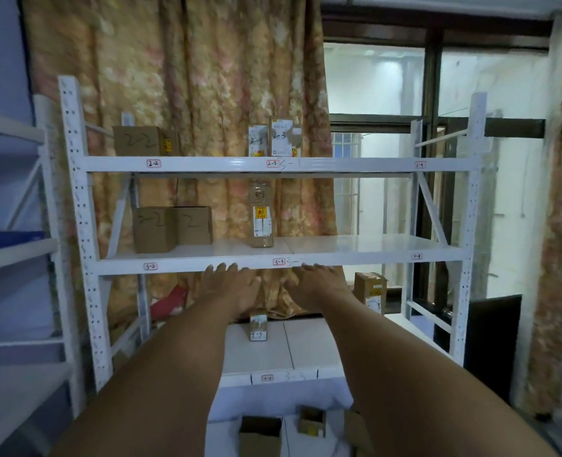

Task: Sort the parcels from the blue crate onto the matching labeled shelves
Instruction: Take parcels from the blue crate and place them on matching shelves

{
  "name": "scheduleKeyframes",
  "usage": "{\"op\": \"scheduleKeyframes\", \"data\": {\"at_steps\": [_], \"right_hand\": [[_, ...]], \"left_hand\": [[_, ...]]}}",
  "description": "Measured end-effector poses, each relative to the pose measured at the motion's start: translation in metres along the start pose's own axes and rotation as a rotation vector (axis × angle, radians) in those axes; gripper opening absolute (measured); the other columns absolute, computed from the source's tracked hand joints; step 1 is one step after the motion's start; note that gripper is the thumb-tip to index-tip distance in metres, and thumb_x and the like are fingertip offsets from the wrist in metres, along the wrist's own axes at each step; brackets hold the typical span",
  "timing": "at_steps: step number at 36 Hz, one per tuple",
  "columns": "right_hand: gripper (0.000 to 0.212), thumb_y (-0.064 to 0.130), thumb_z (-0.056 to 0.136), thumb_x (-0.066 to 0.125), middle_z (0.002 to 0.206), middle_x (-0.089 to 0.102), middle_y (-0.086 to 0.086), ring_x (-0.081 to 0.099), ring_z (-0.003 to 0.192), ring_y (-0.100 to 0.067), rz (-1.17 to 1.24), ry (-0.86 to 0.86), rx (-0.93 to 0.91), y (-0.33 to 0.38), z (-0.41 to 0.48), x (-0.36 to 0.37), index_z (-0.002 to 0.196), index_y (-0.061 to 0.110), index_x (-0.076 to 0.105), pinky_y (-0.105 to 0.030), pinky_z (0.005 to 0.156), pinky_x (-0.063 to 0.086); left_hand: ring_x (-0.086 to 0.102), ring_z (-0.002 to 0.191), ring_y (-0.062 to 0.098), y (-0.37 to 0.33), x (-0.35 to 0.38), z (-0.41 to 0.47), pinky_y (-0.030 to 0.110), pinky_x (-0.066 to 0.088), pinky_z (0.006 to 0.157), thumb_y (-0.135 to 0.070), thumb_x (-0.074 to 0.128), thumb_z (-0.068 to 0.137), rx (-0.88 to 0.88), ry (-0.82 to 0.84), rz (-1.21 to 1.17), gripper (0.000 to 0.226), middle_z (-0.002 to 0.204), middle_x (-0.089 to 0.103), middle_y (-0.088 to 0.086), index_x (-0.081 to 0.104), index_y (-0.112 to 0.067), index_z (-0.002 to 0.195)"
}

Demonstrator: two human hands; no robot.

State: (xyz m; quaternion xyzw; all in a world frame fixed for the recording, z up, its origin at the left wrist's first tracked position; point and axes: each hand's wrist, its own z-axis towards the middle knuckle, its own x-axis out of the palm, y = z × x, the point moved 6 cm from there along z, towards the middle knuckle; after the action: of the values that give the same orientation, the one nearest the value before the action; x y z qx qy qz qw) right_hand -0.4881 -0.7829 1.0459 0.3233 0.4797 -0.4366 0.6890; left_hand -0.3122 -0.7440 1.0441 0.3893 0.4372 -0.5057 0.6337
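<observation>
Two bare hands reach forward side by side, the left hand [230, 285] and the right hand [316, 285], palms down with fingers straight, so each grip is wide and holds nothing. Their fingertips lie against the front beam of the middle shelf [372, 245] as seen from the head camera; whether they touch it cannot be told. The parcels stand on the white rack [75, 192]. On the top shelf [207, 164] there are three: one brown box marked 2-2 [141, 141] at the left and two white cartons [274, 137] marked 2-3 side by side near the middle. The middle shelf also carries three: two brown boxes [171, 228] touching each other above the 3-2 label, and one clear bottle [262, 214] upright above the 3-3 label. The lower shelf [309, 344] holds two: one small box marked 4-3 [258, 326] and one taller box [370, 291] further right. Beneath the rack at least two open cardboard boxes [260, 435] show. Seven red-edged labels are visible on the beams.
</observation>
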Motion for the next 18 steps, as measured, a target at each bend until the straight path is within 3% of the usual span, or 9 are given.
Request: {"op": "scheduleKeyframes", "data": {"at_steps": [9,13,18], "right_hand": [[0.068,0.061,0.104,0.023,0.168,0.030,-0.002,0.028,0.154,-0.027,-0.013,0.033,-0.142,0.046,-0.010,-0.018,0.161,0.024,0.032,-0.047,0.125,0.020],[0.067,0.060,0.105,0.023,0.168,0.030,-0.003,0.027,0.154,-0.027,-0.001,0.043,-0.233,0.079,-0.018,-0.017,0.161,0.023,0.031,-0.047,0.125,0.019],[0.065,0.057,0.106,0.022,0.168,0.029,-0.005,0.026,0.154,-0.028,0.050,0.102,-0.342,0.131,-0.032,-0.009,0.161,0.023,0.032,-0.049,0.126,0.018]], "left_hand": [[0.039,0.142,0.033,0.041,-0.019,-0.052,0.050,0.029,0.117,-0.053,0.022,0.104,-0.147,-0.019,-0.004,0.059,0.157,0.043,0.007,0.044,-0.024,0.150],[0.055,0.127,0.033,0.071,-0.027,-0.083,0.052,0.043,0.107,-0.058,0.015,0.098,-0.231,-0.071,-0.007,0.064,0.140,0.059,0.009,0.056,-0.025,0.135],[0.040,0.143,0.030,0.112,-0.026,-0.134,0.049,0.027,0.118,-0.051,0.025,0.106,-0.392,-0.059,-0.043,0.053,0.155,0.045,0.004,0.046,-0.025,0.147]]}}
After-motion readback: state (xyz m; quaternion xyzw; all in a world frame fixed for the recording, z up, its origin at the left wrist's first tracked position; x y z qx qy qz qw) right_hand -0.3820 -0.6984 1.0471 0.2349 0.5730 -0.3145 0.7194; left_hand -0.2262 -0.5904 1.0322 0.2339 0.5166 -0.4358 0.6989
